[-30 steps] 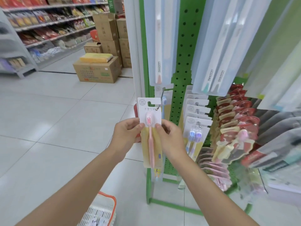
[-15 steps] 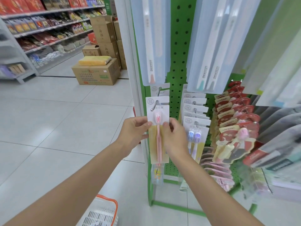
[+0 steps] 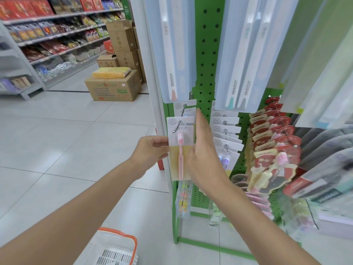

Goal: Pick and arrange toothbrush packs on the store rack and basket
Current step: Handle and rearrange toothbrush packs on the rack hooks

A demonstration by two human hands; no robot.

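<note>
Basket [image 3: 122,233] first, at the bottom edge left of centre: white, with an orange rim, on the floor below the arms. What it holds cannot be made out.

Just left of centre, the left hand [image 3: 150,150] pinches the left edge of the toothbrush pack [image 3: 180,148], thumb on the front and fingers behind. The pack sits at the centre of the frame, on the leftmost hook [image 3: 178,125] of the green rack [image 3: 208,54]. The hook's ball tip shows in front of the card's top, so I judge the pack already threaded.

It should handle as a very light thing: a thin card with a clear blister over one pink brush. The card will bend and swing on the hook, and it may tear at the punched hole if tugged (the weakest spot, I would guess). The side edges near the top are the best hold, since they keep the hole square to the wire. The blister looks slick and could dent.

Right of the pack, the right hand [image 3: 202,155] is wide, its fingers straight and pointing up along the card's right edge. Whether the thumb touches the card I cannot tell. Further right hang the white-carded packs [image 3: 226,131] on the next hook.

A second ago both hands held the pack short of the hook's tip. Half a second ago both pinched it on the hook. Now the right hand has let go and straightened, while the left keeps its pinch.
</note>
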